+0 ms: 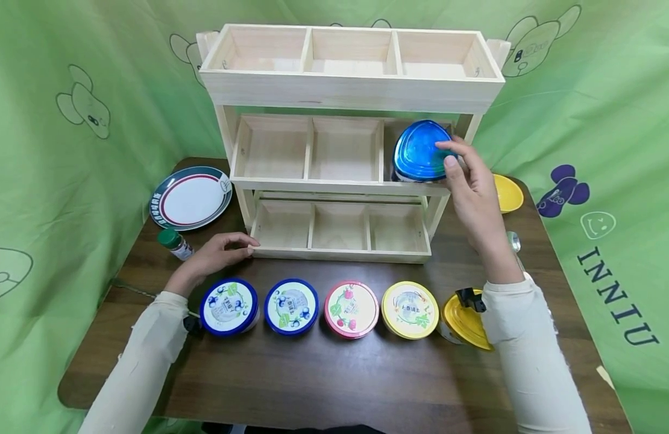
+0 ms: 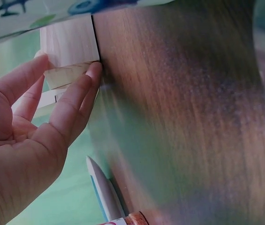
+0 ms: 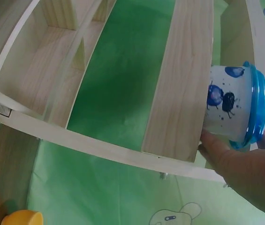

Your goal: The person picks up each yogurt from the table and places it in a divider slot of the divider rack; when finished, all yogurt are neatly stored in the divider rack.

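A pale wooden three-tier rack (image 1: 334, 90) with divided trays stands on the table. In the head view my right hand (image 1: 475, 193) grips a jar with a shiny blue lid (image 1: 421, 150) at the right compartment of the middle tray. The right wrist view shows the jar's white side (image 3: 226, 101), printed with blue spots, behind the tray's front board. My left hand (image 1: 217, 259) holds the lower left corner of the rack; in the left wrist view its fingertips lie on either side of the wooden end (image 2: 71, 44).
In front of the rack stand two blue-lidded tubs (image 1: 228, 306), a pink-lidded tub (image 1: 351, 309), a yellow-lidded tub (image 1: 410, 310) and a yellow-lidded jar (image 1: 467, 319). At left are a plate (image 1: 196, 199) and a green-capped bottle (image 1: 174, 242); a yellow bowl (image 1: 508, 193) lies right.
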`<state>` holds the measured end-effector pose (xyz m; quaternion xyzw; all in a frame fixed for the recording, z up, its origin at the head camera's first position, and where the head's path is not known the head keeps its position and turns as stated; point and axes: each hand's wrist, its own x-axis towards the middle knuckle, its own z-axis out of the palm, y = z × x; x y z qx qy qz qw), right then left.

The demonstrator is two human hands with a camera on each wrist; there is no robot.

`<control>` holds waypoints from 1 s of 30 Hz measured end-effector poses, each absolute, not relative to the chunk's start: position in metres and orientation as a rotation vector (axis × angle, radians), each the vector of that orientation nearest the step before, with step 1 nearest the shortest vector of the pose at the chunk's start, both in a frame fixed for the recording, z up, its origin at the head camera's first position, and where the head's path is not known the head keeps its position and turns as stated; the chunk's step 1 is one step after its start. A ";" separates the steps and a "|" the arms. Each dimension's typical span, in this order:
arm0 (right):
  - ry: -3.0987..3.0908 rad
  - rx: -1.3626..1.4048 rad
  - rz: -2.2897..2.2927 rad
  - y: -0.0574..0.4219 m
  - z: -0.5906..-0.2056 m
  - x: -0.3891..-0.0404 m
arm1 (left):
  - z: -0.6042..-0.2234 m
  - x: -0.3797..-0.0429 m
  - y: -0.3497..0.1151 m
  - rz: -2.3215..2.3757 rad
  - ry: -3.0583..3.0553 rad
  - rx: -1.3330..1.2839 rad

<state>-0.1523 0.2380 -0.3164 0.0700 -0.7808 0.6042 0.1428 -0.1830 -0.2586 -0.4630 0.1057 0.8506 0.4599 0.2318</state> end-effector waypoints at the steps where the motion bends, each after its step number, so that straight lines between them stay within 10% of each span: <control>1: -2.267 0.193 1.724 0.239 -0.316 -0.152 | -0.466 -0.183 -0.261 1.293 2.322 0.313; 8: -2.269 0.183 1.609 0.241 -0.308 -0.148 | -0.510 -0.208 -0.284 1.317 2.305 0.284; 18: -2.162 0.146 1.618 0.258 -0.303 -0.134 | -0.450 -0.179 -0.256 1.267 2.301 0.320; 30: -2.065 0.040 1.551 0.313 -0.297 -0.101 | -0.467 -0.181 -0.262 1.342 2.316 0.381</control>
